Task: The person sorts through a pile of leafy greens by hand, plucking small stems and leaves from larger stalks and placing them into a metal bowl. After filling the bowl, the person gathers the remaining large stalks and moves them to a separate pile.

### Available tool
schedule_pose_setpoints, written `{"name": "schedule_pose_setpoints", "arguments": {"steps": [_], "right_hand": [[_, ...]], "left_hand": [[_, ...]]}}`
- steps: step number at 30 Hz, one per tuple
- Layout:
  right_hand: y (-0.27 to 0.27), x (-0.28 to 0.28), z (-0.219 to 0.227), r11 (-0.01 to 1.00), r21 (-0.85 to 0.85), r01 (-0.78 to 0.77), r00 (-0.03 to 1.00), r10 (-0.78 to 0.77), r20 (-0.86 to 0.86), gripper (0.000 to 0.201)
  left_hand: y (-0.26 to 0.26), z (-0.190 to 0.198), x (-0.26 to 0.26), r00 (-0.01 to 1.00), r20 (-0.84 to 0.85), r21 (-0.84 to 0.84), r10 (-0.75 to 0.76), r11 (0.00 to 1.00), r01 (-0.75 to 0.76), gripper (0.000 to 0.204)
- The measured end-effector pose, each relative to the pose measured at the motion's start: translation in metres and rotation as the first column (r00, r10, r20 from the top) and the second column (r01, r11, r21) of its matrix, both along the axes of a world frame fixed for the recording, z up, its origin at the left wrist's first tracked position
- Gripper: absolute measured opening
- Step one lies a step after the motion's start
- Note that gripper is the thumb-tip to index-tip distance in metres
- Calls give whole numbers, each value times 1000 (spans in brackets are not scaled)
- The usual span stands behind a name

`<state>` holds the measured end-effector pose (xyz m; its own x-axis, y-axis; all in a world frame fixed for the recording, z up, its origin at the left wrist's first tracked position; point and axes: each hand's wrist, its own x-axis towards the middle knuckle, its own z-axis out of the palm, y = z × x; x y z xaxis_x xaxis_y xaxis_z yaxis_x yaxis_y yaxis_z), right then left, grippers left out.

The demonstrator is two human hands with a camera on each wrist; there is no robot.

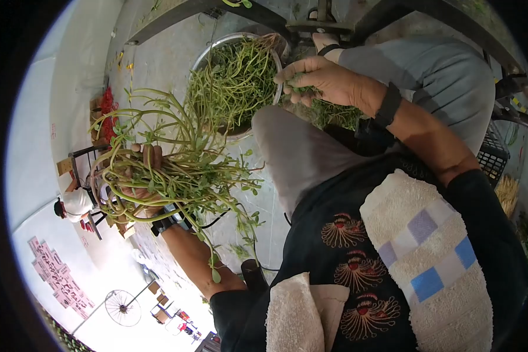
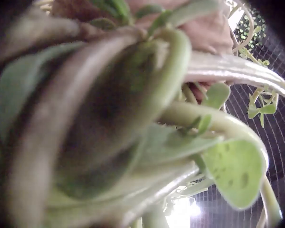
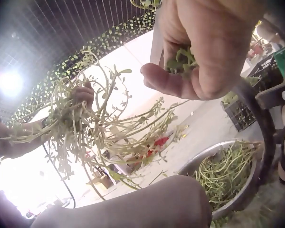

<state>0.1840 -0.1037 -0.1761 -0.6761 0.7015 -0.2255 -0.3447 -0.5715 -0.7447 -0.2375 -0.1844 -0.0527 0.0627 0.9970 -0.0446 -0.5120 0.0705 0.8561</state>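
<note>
A large loose bunch of purslane [image 1: 196, 173], with long pale stems and small paddle-shaped leaves, is gripped in my left hand [image 1: 151, 157]. Stems cover much of that hand and droop past the wrist. In the left wrist view, thick stems and a spotted leaf [image 2: 235, 173] fill the foreground. My right hand [image 1: 328, 81] is at the basin's edge, its fingers curled round a small tuft of purslane leaves [image 3: 184, 61]. Below it stands a round metal basin [image 1: 229, 37] heaped with purslane stems [image 1: 232, 79].
More greens [image 1: 334, 114] lie on the floor beside the basin. My grey-trousered knee [image 1: 276, 132] comes close to it. Dark frame bars [image 1: 188, 19] cross the far side. A black crate [image 1: 491, 154] stands at right; a person [image 1: 76, 203] is in the background.
</note>
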Motion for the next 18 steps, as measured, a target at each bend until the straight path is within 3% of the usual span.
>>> {"name": "schedule_pose_setpoints", "arguments": {"steps": [6,12,18], "right_hand": [[-2,-2,-6,999,38,-25,1000,26,-12,23],[-3,-4,-7,999,38,-7,997,4,82,27],[-3,-3,-4,998,68,4,995,-11,100,34]], "left_hand": [[3,-19,-33,944,204,-166,260,959,-228,54],[9,-45,-61,742,362,-428,565,807,-406,55],[8,-33,-55,869,294,-342,398,893,-293,55]]}}
